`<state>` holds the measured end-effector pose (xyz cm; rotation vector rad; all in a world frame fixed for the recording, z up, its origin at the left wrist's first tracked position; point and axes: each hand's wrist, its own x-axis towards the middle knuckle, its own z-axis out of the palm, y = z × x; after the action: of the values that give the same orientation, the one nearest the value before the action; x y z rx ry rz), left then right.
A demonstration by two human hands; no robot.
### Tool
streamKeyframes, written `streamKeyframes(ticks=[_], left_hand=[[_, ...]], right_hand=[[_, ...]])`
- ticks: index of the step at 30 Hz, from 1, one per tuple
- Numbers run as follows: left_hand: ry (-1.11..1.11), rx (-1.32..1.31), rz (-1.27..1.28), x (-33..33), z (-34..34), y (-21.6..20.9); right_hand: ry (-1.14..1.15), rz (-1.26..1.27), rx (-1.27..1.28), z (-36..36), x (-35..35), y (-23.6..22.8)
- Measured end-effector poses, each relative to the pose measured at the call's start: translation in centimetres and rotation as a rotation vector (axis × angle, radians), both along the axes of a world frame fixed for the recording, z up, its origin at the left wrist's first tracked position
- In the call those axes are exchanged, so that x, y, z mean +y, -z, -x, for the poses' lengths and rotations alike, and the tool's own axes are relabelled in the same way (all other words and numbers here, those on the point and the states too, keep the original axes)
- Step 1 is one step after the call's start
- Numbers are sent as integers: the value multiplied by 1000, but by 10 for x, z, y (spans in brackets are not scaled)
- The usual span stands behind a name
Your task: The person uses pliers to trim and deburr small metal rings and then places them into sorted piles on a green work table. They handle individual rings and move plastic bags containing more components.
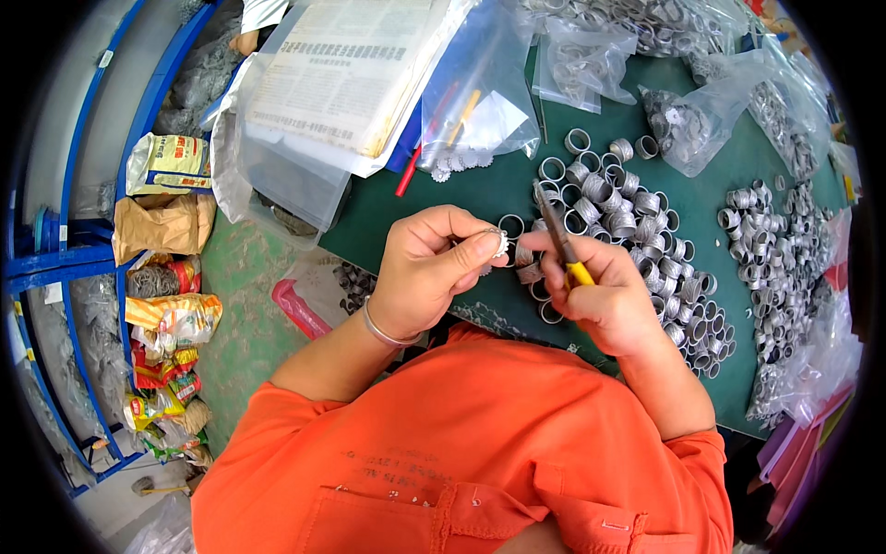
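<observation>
Thumb and fingers of my left hand (429, 263) pinch a small pale toothed metal piece (501, 245). A silver ring (510, 224) shows right beside it; whether the ring is held or lies on the table is unclear. My right hand (600, 300) grips a hand tool with a yellow handle (580, 274) and a dark, narrow metal end pointing up and left. The right fingertips are close to the left hand's piece. Beyond and to the right of this hand, a pile of silver metal rings (646, 217) covers part of the green table (443, 208).
More rings (775, 258) lie at the right, beside clear bags (697, 120) of metal parts. A newspaper (341, 69), clear sleeves and a red pen (408, 171) lie at the back left. Blue shelving (134, 120) with packets stands left; a pink bag (300, 309) is below.
</observation>
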<state>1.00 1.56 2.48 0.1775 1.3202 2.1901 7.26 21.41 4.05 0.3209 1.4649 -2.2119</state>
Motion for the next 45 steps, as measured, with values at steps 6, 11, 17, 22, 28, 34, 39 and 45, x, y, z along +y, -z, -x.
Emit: streamKeyframes(ticks=[6,11,17,22,28,34,39,45], left_hand=[[-7,-13,29,-2,1,-1],[-46,-52,12,-14,22,10],[146,740,1018,-9,20,34],[52,697,841,-12,21,51],[-24,-78,149,-10,15,25],[-32,-36,2,-4,2,14],[-60,11,-7,-1,1,10],[-40,72,58,-4,0,11]], right_hand=[[-137,-656,512,-4,-5,-3],[-55,-683,450,-5,2,-7],[-16,-662,368,-10,6,-7],[-8,-674,375,-14,4,-8],[-50,-806,501,-11,-4,-2],[-43,-867,614,-11,-10,-2],[-83,-913,629,-10,-9,-1],[-120,-874,627,-9,-7,1]])
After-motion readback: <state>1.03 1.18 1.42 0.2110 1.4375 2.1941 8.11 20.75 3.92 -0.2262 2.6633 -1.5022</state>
